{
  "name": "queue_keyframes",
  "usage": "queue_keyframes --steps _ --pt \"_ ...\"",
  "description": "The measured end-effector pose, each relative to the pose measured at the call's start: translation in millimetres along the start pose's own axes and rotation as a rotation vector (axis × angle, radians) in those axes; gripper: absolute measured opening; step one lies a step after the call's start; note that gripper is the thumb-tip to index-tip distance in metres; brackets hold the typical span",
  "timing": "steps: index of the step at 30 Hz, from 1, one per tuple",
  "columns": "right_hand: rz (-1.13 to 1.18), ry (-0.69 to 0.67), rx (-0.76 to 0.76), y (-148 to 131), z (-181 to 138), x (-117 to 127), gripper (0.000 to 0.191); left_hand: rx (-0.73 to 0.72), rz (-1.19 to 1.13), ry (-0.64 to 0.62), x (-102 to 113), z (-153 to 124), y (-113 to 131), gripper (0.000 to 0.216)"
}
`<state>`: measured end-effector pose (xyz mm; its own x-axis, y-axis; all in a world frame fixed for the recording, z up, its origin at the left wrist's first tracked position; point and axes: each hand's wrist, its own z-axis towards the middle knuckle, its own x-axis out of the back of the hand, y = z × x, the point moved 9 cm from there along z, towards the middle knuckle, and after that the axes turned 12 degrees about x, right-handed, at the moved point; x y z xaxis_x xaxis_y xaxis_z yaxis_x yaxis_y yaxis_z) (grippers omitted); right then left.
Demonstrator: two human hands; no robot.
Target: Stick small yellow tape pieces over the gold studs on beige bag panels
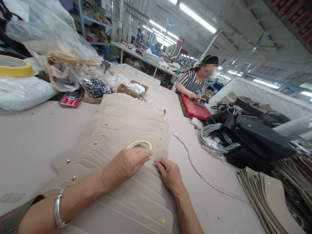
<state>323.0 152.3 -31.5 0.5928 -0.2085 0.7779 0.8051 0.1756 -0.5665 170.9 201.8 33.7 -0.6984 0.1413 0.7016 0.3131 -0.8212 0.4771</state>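
A roll of yellow-edged tape (139, 143) is gripped in my left hand (131, 161), held over a long row of overlapping beige panels (117, 130). Small gold-coloured studs dot these panels. Close beside it, my right hand (169, 174) has thumb and forefinger pinched together at the right edge of the row; what lies between those fingertips, if anything, is too small to make out. A bit of yellow tape (162, 221) sticks to a panel at the near right.
Black handbags (255, 136) and stacked panels (265, 195) lie to the right, with a thin cord (195, 165) nearer. A calculator (71, 98), small boxes (133, 89) and plastic bags stand back left. Across the table, a person works at a red board (195, 107).
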Motion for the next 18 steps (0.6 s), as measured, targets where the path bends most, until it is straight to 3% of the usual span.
queue_keyframes --steps 2,5,8,13,18 --pt "0.111 0.024 -0.003 -2 4 8 0.021 -0.011 0.000 -0.002 3 0 3 0.024" --pt "0.253 0.165 -0.033 -8 10 29 0.021 -0.032 0.009 -0.025 4 2 7 0.038" --pt "0.309 0.231 0.055 -31 19 40 0.017 -0.027 0.012 -0.048 2 4 8 0.040" --pt "0.237 0.222 0.307 -75 30 39 0.020 -0.028 0.019 -0.031 -1 7 7 0.037" --pt "0.040 0.244 0.411 -85 32 34 0.020 0.003 0.002 -0.082 -8 8 3 0.029"
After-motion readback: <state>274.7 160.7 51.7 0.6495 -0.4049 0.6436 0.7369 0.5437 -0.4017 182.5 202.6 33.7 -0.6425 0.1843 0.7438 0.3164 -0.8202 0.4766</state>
